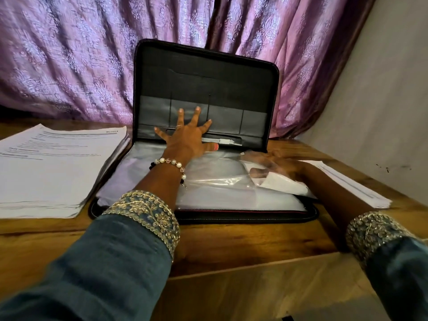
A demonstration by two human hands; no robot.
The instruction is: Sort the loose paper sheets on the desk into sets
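Paper sheets lie in two places on the wooden desk [231,242]: a thick printed stack [53,167] at the left, its near-left corner cut off by the frame edge, and a thinner pile [352,184] at the right, partly hidden behind the right forearm. Between them an open black folder [206,89] stands its lid against the purple curtain [69,54]. The left hand [185,137] presses flat on the lid, fingers spread wide, holding nothing. The right hand [275,165] is blurred under a clear plastic sleeve [220,181]; its grip I cannot tell. Bare desk runs along the near edge.
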